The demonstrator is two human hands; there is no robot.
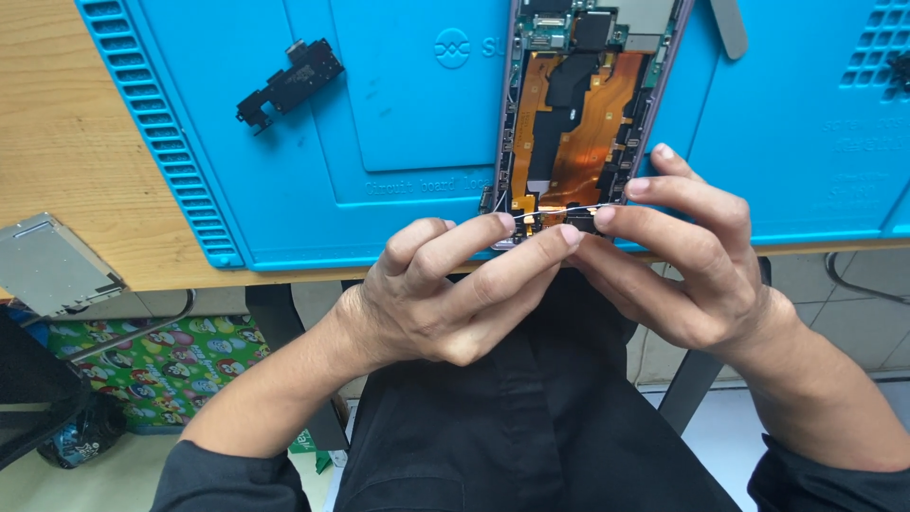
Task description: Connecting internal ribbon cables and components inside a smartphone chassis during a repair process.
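Right now I am pinching a thin wire (559,210) between the fingertips of my left hand (445,294) and my right hand (692,256), both closed narrowly on it. It is stretching across the lower end of the opened phone (578,114), which is lying on the blue repair mat (379,133) at the near table edge. Well to the left, a small black part (289,83) is lying on the mat.

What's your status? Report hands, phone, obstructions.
Left hand and right hand pinching a thin wire across the opened phone. Phone flat on blue mat. Loose black part lies apart, left.
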